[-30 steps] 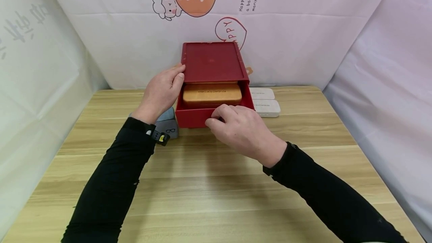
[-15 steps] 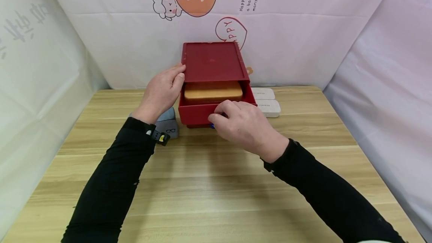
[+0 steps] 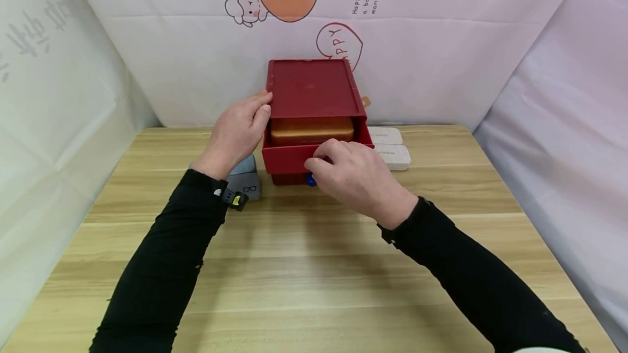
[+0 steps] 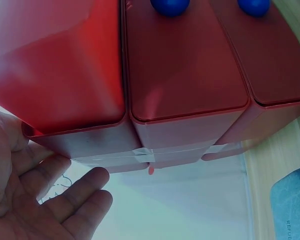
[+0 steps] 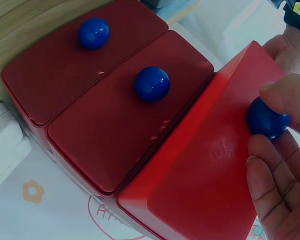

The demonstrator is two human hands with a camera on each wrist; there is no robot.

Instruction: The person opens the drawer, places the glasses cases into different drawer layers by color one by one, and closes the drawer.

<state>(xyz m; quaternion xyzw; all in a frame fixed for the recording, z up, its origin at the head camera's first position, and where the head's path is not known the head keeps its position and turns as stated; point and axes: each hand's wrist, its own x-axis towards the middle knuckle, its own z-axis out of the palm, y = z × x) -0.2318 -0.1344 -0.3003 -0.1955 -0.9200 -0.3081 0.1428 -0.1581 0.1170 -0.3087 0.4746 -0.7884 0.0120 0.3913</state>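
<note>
A small red drawer cabinet (image 3: 311, 89) stands at the table's far edge, its top drawer (image 3: 287, 159) partly pulled out. Inside that drawer lies a golden-brown case (image 3: 311, 129), its far part hidden under the cabinet top. My right hand (image 3: 360, 176) pinches the drawer's blue knob (image 5: 267, 119) between thumb and fingers, plain in the right wrist view. My left hand (image 3: 240, 132) rests against the cabinet's left side near the top, fingers loosely extended. Below, the middle drawer (image 4: 185, 65) and bottom drawer (image 4: 275, 60) sit closed, each with a round blue knob.
Grey-blue cases (image 3: 245, 184), one marked with glasses, stand left of the cabinet beneath my left forearm. White cases (image 3: 392, 156) lie at its right side. A printed white cloth (image 3: 432, 70) hangs right behind the wooden table (image 3: 294, 287).
The top drawer has slid farther into the cabinet, with my right hand moving along on its knob. More of the drawer front below and its blue knob now shows. My left hand stays put.
</note>
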